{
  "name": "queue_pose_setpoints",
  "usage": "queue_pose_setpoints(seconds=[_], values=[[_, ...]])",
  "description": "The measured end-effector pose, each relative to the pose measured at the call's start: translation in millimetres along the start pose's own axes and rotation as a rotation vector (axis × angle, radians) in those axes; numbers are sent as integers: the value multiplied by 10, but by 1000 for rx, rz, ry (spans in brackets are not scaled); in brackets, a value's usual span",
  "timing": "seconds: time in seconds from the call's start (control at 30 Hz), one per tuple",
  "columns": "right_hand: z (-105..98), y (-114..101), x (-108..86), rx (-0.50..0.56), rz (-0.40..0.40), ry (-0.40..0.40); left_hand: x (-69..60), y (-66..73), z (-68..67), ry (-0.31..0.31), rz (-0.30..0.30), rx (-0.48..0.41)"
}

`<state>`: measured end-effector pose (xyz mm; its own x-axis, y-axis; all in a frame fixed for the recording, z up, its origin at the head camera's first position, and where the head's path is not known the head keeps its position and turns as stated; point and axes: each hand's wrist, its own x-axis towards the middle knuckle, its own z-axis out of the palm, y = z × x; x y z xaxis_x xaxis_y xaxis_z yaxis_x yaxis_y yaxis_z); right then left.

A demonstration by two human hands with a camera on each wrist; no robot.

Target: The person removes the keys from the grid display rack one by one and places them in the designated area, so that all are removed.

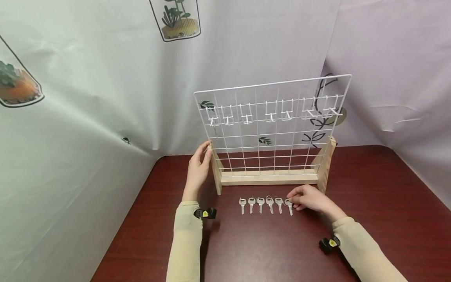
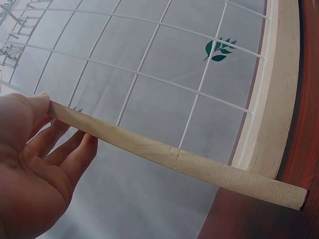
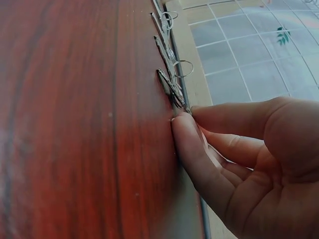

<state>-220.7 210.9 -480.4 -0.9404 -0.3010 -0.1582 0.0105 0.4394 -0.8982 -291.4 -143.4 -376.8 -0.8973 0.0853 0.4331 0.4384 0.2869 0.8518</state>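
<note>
My left hand (image 1: 198, 169) grips the upper end of the rack's left wooden post (image 2: 149, 147), with the thumb on one side and the fingers on the other. My right hand (image 1: 310, 197) pinches the ring end of the rightmost key (image 1: 289, 206), low at the table surface. In the right wrist view, thumb and forefinger close over that end and partly hide it. Several silver keys (image 1: 260, 205) with small rings lie in a row to its left. Behind them stands the white wire grid rack (image 1: 275, 137) on a wooden base.
Several white hooks (image 1: 270, 116) line the upper grid. Something small and silvery (image 1: 215, 132) hangs near the leftmost hook. The base bar (image 1: 267, 180) lies just behind the keys on the dark red table (image 1: 246, 243). Pale printed cloth (image 1: 105, 98) hangs behind and at the left.
</note>
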Motion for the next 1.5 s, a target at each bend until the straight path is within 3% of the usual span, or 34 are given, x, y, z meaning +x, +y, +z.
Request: queue_pose_setpoints(seconds=[0.37, 0.6, 0.8, 1.03, 1.5], values=[[27, 2, 7, -81, -22, 50, 4, -7, 8, 2, -2, 0], [45, -44, 5, -82, 9, 107, 10, -19, 9, 8, -4, 15], [31, -60, 3, -68, 26, 69, -8, -3, 9, 9, -12, 26], [-5, -63, -6, -111, -21, -5, -12, -19, 11, 11, -28, 10], [16, -40, -5, -183, -72, 28, -13, 5, 25, 10, -27, 23]])
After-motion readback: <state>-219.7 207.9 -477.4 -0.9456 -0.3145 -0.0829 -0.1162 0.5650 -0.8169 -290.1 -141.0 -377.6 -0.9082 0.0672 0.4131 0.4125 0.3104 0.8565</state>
